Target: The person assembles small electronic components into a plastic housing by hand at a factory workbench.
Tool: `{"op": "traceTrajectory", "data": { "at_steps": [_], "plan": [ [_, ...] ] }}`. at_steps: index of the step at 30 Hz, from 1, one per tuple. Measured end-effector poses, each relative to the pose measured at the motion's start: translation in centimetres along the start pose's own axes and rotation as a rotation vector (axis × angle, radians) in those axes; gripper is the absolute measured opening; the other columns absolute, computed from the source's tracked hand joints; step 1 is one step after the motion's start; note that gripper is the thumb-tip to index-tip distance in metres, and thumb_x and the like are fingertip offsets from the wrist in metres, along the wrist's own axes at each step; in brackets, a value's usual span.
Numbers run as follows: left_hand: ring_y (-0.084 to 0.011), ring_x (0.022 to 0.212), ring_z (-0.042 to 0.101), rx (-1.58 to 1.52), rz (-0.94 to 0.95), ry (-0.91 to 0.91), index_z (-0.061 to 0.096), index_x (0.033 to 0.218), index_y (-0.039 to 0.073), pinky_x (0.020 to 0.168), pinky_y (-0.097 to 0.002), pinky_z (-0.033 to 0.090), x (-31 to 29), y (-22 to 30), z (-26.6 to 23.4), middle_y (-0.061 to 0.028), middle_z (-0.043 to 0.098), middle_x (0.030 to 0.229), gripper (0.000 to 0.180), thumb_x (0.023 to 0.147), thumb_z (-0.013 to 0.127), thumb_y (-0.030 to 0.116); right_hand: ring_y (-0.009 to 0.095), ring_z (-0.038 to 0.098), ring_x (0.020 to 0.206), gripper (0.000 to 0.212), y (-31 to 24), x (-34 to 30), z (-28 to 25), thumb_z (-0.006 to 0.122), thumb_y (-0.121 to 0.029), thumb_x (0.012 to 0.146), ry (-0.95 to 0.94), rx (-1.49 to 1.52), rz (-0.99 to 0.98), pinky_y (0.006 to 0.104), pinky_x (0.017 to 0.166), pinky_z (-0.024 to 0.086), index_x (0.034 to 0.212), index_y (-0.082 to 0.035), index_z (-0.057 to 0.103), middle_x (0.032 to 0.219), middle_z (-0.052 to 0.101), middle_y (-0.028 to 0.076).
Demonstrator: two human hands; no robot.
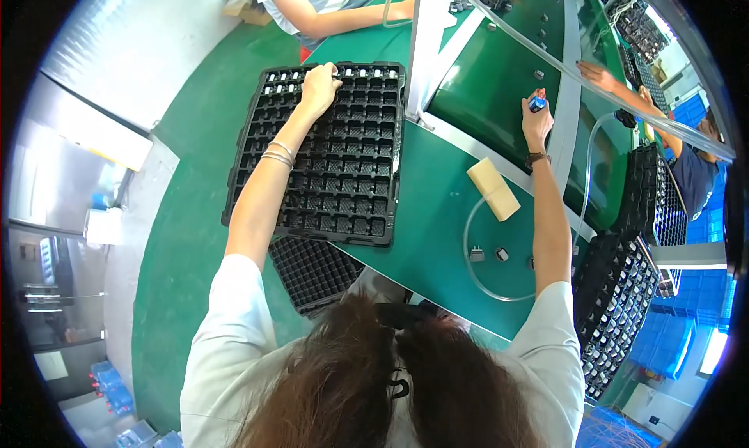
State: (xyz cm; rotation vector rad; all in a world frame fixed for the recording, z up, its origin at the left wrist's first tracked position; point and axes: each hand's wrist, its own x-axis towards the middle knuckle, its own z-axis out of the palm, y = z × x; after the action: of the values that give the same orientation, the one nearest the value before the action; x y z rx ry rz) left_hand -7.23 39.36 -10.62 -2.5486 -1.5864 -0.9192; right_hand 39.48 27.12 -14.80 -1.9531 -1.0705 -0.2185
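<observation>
My left hand point(318, 93) is over the far rows of a black plastic tray point(331, 233) divided into many small pockets. Its fingers are curled together at the pockets, and whatever they pinch is hidden. Small white-and-silver pieces point(285, 77) sit in the tray's far rows; the nearer pockets show only black. Out over the green conveyor belt point(484, 97), my right hand point(536, 124) grips a small blue and red object point(537, 101), whose kind I cannot make out. Small grey pieces point(539, 74) lie on the belt just beyond that hand.
A yellow foam block point(493, 188), clear tubing point(470, 249) and small plug-like parts point(477, 253) lie on the green table. Another black tray point(316, 272) sits lower down. A white post point(425, 50) stands beside the belt. Co-workers' arms point(351, 19) reach in; filled trays point(620, 315) stand right.
</observation>
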Motion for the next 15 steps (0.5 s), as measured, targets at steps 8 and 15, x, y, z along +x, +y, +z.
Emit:
{"op": "traceTrajectory", "data": {
  "at_steps": [8,15],
  "plan": [
    [-0.0329,0.081,0.06,-0.061,-0.12,-0.065,0.064,0.082,0.0,0.075,-0.0387,0.047,0.6,0.3,-0.5,-0.0181,0.062,0.083,0.022,0.063,0.071,0.009,0.038,0.06,0.071,0.039,-0.5,0.2,-0.3,0.065,-0.034,0.073,0.005,-0.055,-0.001,0.0447,0.065,0.046,0.093,-0.003,0.052,0.076,0.062,0.019],
    [-0.0168,0.075,0.063,-0.562,-0.37,-0.062,0.063,0.087,-0.001,0.067,-0.0277,0.048,0.5,-2.7,-4.1,-0.0112,0.066,0.08,0.02,0.076,0.062,0.016,0.036,0.055,0.081,0.041,-3.1,0.0,-0.9,0.067,-0.031,0.072,0.053,0.125,-0.098,0.0432,0.07,0.043,0.096,-0.002,0.052,0.084,0.058,0.019]
  ]
}}
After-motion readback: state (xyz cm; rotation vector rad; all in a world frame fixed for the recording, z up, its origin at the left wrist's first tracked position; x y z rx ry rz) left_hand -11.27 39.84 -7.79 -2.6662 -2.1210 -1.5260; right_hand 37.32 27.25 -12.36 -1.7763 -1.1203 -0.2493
